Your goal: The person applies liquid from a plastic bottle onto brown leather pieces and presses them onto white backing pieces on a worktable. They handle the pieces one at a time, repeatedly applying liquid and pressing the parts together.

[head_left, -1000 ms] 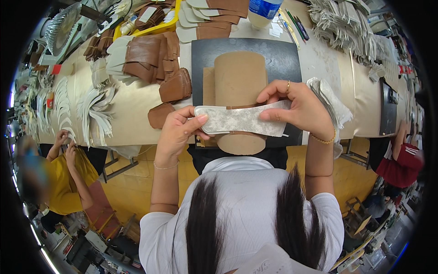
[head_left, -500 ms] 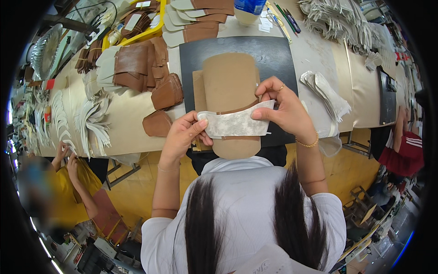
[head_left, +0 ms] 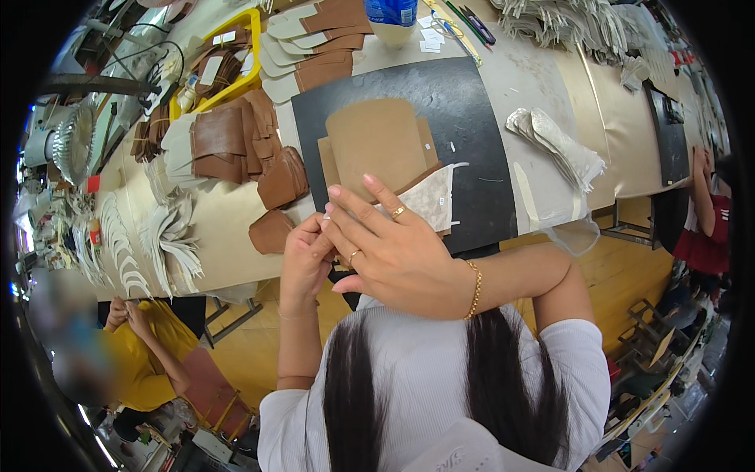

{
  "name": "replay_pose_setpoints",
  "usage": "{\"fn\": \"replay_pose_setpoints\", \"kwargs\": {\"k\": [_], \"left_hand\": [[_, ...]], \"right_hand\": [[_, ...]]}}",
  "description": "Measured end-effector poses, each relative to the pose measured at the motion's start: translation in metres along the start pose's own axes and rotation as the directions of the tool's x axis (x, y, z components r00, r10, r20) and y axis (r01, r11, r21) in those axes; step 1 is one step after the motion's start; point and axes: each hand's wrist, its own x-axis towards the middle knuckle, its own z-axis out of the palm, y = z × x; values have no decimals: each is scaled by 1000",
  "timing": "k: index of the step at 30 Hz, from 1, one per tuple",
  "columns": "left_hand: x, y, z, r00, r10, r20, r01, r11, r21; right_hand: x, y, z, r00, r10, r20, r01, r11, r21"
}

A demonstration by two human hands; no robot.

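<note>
A curved whitish piece of lining material [head_left: 427, 202] with a brown edge lies over a tan rounded board [head_left: 376, 141] on a black mat [head_left: 464, 141]. Only its right part shows; the left end is covered by my hands. My right hand [head_left: 401, 250], fingers stretched out, reaches leftward across that piece, its fingertips beside my left hand. My left hand [head_left: 305, 259] is closed at the board's near left side, thumb and fingertips pinched together. What it pinches is hidden behind the right hand.
Brown leather pieces [head_left: 274, 230] lie left of the mat, with stacked leather-and-grey pieces [head_left: 220, 149] and a yellow basket [head_left: 253, 51] beyond. A blue-labelled bottle [head_left: 391, 20] and pens [head_left: 472, 27] stand far. Whitish pieces [head_left: 554, 145] lie right. Co-workers sit at both sides.
My right hand has released the lining piece's right end and swung left over its left part, fingers now stretched out. The piece's right end has come down onto the board and mat.
</note>
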Motion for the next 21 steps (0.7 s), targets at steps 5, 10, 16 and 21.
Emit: {"fn": "replay_pose_setpoints", "kwargs": {"k": [5,10,16,21], "left_hand": [[8,-12,-7,990,-49,134,54,998,-34],[11,-11,-8,981,-102,168,110,993,-37],[9,-7,-6,984,-94,153,95,995,1],[4,12,-7,983,-31,180,-14,970,244]], "right_hand": [[-17,25,8,999,-5,-43,12,986,165],[-55,57,50,978,32,-206,48,926,373],[-75,55,99,904,292,-311,23,695,719],[-106,63,58,919,395,0,-241,562,791]]}}
